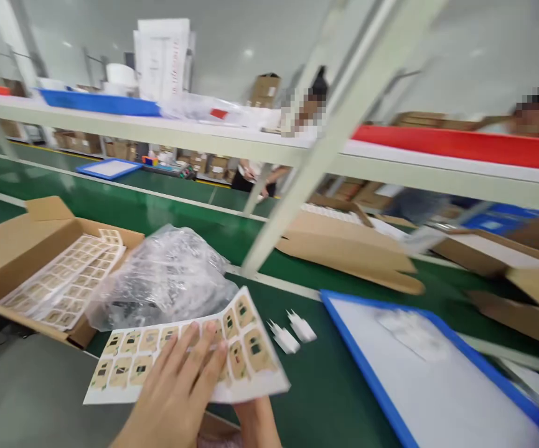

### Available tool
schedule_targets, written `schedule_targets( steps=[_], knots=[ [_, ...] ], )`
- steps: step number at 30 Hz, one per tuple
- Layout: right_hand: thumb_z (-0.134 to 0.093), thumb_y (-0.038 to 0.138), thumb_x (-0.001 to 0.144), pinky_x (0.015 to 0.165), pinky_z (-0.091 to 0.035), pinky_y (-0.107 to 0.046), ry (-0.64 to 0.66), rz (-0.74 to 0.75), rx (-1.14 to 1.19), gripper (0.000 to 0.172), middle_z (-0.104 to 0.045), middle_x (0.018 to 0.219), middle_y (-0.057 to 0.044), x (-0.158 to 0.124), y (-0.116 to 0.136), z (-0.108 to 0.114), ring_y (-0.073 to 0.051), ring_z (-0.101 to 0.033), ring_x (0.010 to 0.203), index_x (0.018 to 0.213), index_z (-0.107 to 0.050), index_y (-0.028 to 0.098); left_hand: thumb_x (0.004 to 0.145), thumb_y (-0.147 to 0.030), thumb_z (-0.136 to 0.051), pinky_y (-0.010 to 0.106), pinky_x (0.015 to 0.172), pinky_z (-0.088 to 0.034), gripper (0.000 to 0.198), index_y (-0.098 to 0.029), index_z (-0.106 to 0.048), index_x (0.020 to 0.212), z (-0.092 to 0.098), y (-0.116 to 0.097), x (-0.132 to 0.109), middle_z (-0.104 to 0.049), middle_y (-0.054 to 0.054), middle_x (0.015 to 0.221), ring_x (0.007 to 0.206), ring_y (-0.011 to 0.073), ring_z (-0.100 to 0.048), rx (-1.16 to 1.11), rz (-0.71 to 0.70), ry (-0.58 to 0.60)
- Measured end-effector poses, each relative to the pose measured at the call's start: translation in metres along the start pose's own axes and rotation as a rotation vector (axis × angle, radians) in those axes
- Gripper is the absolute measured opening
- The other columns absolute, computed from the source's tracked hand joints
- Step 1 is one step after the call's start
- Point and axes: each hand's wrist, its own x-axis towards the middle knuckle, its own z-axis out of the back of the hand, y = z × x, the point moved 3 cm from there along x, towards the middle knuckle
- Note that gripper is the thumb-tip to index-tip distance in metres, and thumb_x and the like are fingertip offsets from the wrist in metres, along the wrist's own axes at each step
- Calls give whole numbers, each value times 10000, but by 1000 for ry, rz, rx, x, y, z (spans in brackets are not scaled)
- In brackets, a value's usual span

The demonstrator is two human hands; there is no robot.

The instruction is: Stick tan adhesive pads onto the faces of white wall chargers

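A white sheet of tan stickers (120, 371) with small dark and green marks is held up, its right end curling upward. Across its face my left hand (176, 379) lies with fingers stretched out flat and touching the stickers. My right hand (256, 420) grips the sheet from underneath; its fingers are hidden behind the paper. Just right of the sheet, two white plug adapters (292, 333) lie on the green bench. Behind the sheet sits a crumpled clear plastic bag (171, 274).
On the left, an open cardboard box (80, 333) contains more sticker sheets. A blue-rimmed white tray (367, 373) stands at right, holding blurred white items. A slanted metal post (292, 202) supports the shelf (218, 142) above. Open cartons (348, 246) stand behind; people are across the bench.
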Motion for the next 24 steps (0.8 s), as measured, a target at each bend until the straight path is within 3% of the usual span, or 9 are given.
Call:
schedule_targets(
  steps=[3, 6, 8, 10, 12, 14, 17, 21, 24],
  knots=[
    [-737, 583, 851, 1039, -560, -469, -251, -86, 69, 574, -685, 1330, -136, 1, -2, 19, -332, -645, 1253, 1312, -664, 249, 910, -42, -411, 487, 1202, -359, 805, -138, -104, 1648, -64, -50, 9, -356, 124, 1657, 1562, 338, -290, -8, -42, 63],
    [-766, 595, 812, 1071, -535, -446, -512, -189, 240, 558, -698, 1313, -128, 8, -13, 57, -320, -640, 1262, 1212, -695, 213, 961, -157, -476, 600, 1194, -352, 785, -190, -105, 1652, -96, -63, 4, -251, 149, 1697, 1590, 392, -168, -216, -108, 247],
    [-735, 616, 824, 1005, -573, -438, -516, -193, 251, 557, -712, 1287, -117, 15, -18, 78, -309, -678, 1200, 1210, -683, 218, 992, -277, -513, 652, 1198, -324, 721, -250, -193, 1638, -103, -47, 1, -241, 149, 1704, 1578, 404, -210, -391, 73, 286],
    [-704, 632, 834, 908, -609, -442, -413, -184, 182, 545, -747, 1192, -124, 30, -22, 93, -306, -734, 1061, 1170, -695, 203, 974, -420, -574, 622, 1163, -393, 751, -234, -238, 1619, -111, -23, 2, -368, 199, 1642, 1483, 398, -418, -648, 406, 337],
    [-717, 644, 801, 818, -622, -442, -316, -180, 80, 542, -778, 1032, -125, 53, -28, 106, -301, -757, 901, 1078, -726, 178, 899, -528, -665, 525, 1014, -543, 849, -195, -299, 1589, -129, -8, 7, -611, 217, 1434, 1223, 364, -665, -1053, 664, 548],
    [-698, 650, 798, 776, -617, -433, -265, -165, -39, 526, -775, 929, -111, 78, -36, 121, -288, -747, 825, 1014, -741, 172, 796, -564, -774, 436, 871, -594, 781, -149, -542, 1414, -147, -3, 17, -750, 182, 1188, 994, 333, -749, -1346, 790, 714],
    [-638, 575, 856, 831, -592, -433, -274, -124, -290, 417, -753, 947, -106, 101, -49, 147, -286, -715, 900, 983, -732, 189, 700, -560, -853, 347, 761, -576, 574, -128, -712, 1051, -174, 8, 40, -795, 129, 968, 844, 285, -753, -1393, 875, 660],
    [-725, 372, 810, 983, -526, -452, -271, -82, -583, 224, -710, 1128, -124, 92, -68, 178, -333, -597, 1197, 981, -719, 227, 660, -461, -900, 324, 756, -572, 497, -146, -723, 1003, -203, 28, 73, -798, 101, 945, 835, 258, -751, -1401, 952, 538],
    [-687, 362, 853, 932, -536, -460, -275, -80, -700, 239, -686, 1141, -151, 81, -78, 194, -344, -593, 1158, 1045, -700, 219, 681, -363, -892, 330, 736, -585, 415, -144, -727, 992, -218, 36, 93, -797, 99, 909, 789, 250, -754, -1451, 1006, 496]
  ],
)
